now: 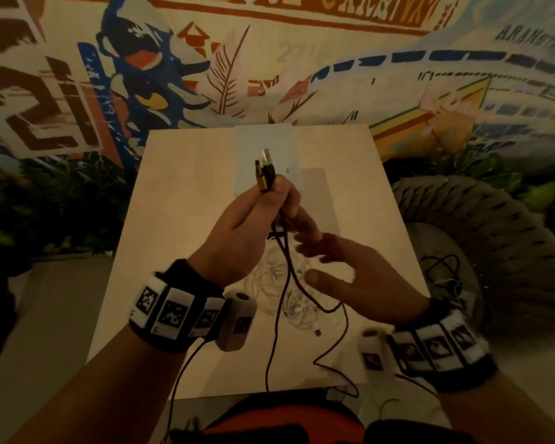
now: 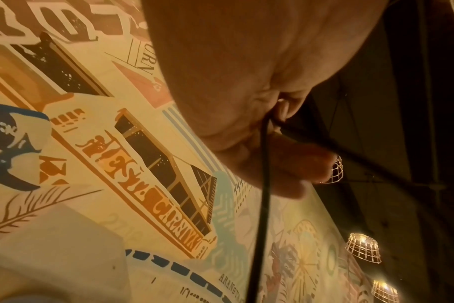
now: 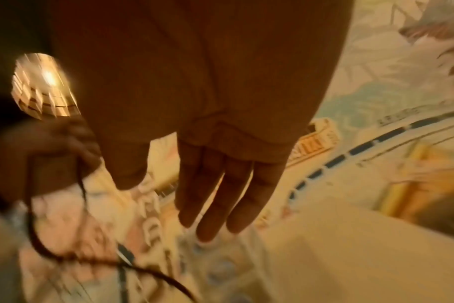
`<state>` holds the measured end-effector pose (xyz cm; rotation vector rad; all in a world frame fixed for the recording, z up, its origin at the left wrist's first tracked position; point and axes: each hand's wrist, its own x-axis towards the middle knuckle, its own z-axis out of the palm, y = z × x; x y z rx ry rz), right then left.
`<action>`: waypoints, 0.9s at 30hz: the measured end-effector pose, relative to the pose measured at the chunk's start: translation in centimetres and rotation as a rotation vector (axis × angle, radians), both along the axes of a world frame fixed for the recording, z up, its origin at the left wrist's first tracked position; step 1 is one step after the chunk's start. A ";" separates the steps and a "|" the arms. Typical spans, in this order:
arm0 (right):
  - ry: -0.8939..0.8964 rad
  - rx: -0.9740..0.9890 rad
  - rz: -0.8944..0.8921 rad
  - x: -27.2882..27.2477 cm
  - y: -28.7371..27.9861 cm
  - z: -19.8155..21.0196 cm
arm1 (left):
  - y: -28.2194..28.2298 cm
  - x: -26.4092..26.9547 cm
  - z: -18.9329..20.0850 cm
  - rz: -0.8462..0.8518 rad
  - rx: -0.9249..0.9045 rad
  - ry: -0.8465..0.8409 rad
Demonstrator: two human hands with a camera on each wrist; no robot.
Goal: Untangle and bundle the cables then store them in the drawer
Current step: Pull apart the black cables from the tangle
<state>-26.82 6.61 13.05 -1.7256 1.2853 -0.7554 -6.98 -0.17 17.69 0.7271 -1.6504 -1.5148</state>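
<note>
My left hand (image 1: 263, 206) is raised over the table and grips a black cable (image 1: 285, 283) just below its two plugs (image 1: 265, 173), which stick up side by side. Both strands hang from the fist (image 2: 267, 147) down to the table and over its near edge. My right hand (image 1: 337, 267) hovers open just right of the hanging strands, fingers straight and together (image 3: 220, 196), holding nothing. Under the hands lies a tangled heap of white cables (image 1: 289, 296). No drawer is visible.
The square light wooden table (image 1: 180, 219) carries a white flat sheet (image 1: 269, 139) at its far edge. A woven rope chair (image 1: 481, 225) with more dark cable on its seat stands to the right. A painted mural wall (image 1: 269, 59) is behind.
</note>
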 end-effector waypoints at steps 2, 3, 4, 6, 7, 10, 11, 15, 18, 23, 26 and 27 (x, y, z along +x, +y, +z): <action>-0.083 0.141 0.127 3.1 -1.1 -0.2 | -0.2 -0.1 0.1 0.029 -0.013 0.002; -0.103 0.187 0.179 4.5 -1.3 -0.9 | -0.3 0.1 0.1 0.060 -0.010 -0.005; -0.139 0.223 0.196 5.5 -1.3 -1.5 | -0.4 0.4 0.1 0.095 0.001 -0.010; -0.211 0.262 0.156 6.3 -1.1 -3.2 | -0.5 1.1 0.1 0.145 0.036 -0.017; -0.222 0.257 0.137 6.2 -0.9 -3.9 | -0.6 1.5 -0.1 0.153 0.048 -0.030; -0.211 0.315 0.137 5.4 -0.5 -5.1 | -0.6 2.2 -1.0 0.149 0.091 -0.029; -0.147 0.314 0.170 5.0 -0.4 -5.2 | -0.7 2.4 -1.2 0.151 0.129 -0.005; 0.198 0.072 0.139 2.6 -1.7 -3.1 | -1.1 3.0 -1.4 0.134 0.263 0.019; -0.099 -0.161 -0.062 1.2 -3.6 1.4 | -0.8 2.9 -1.4 0.109 0.226 -0.103; 0.057 -0.295 0.089 3.2 -6.1 6.5 | 0.4 1.2 -1.6 -0.058 0.122 -0.160; 0.181 -0.351 0.153 4.8 -6.3 6.1 | 0.4 0.9 -1.9 -0.005 0.060 -0.236; 0.173 -0.363 0.138 5.1 -6.2 5.9 | 0.4 0.9 -2.0 0.012 0.043 -0.257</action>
